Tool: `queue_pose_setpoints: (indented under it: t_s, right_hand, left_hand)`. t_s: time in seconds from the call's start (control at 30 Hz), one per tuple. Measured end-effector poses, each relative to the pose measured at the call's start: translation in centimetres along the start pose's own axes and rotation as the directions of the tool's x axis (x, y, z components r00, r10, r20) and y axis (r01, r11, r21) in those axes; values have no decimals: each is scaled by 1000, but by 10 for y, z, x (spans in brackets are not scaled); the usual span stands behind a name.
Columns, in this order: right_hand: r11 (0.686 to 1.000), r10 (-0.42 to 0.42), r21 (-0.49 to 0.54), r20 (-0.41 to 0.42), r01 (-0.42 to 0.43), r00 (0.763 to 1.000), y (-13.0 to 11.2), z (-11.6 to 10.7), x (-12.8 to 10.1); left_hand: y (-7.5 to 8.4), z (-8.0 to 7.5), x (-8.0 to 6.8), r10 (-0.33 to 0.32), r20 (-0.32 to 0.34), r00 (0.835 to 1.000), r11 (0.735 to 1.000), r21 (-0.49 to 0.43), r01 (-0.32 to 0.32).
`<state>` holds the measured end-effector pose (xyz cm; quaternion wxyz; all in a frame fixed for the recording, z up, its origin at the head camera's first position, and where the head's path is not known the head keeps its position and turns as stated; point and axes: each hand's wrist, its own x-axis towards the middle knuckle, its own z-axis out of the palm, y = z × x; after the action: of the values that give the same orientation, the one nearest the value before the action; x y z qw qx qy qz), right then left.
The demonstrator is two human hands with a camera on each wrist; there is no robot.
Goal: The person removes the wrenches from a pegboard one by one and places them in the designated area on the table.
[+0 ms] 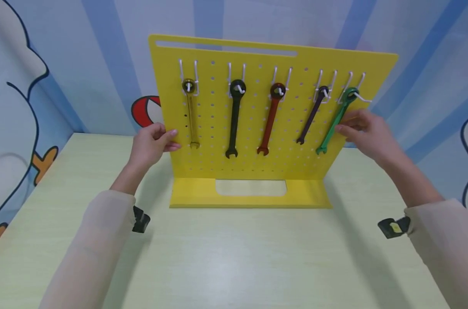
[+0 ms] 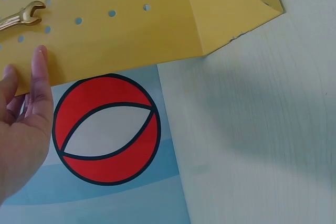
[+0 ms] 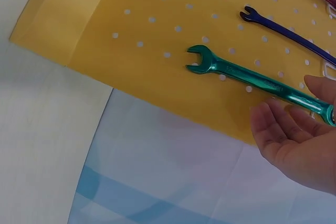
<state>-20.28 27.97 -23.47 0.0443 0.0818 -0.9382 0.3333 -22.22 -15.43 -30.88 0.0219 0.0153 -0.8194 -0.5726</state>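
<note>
A yellow pegboard stand (image 1: 253, 165) stands upright on the table with several wrenches hanging from white hooks. At its left edge my left hand (image 1: 150, 143) grips the board, near the gold wrench (image 1: 192, 116). In the left wrist view, the fingers (image 2: 41, 74) of that hand lie over the board's edge, below the gold wrench's jaw end. Beside the green wrench (image 1: 336, 122), at the far right, is my right hand (image 1: 367, 131). Its thumb and loosely bent fingers (image 3: 270, 124) lie on either side of the green wrench's shaft (image 3: 252, 77); contact is unclear.
Between the outer wrenches hang a black wrench (image 1: 235, 122), a red wrench (image 1: 270, 120) and a dark purple wrench (image 1: 311, 116). The pale table (image 1: 234, 257) extends in front of the stand. Behind it rises a blue patterned backdrop (image 1: 257, 21).
</note>
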Motion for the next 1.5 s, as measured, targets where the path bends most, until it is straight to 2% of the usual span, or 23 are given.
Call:
queue_pose_setpoints:
  t_s: [0.4, 0.8, 1.5]
  right_hand:
    - [990, 46, 133, -38, -41, 998, -1, 4, 6]
    - [991, 43, 130, -25, -40, 999, 0, 6, 6]
    - [988, 22, 153, -65, -12, 998, 2, 5, 0]
  left_hand:
    - [0, 0, 0, -1, -11, 1000, 1000, 5, 1]
    - [0, 0, 0, -1, -6, 1000, 1000, 0, 1]
    - [4, -1, -1, 2, 4, 1000, 1000, -24, -2]
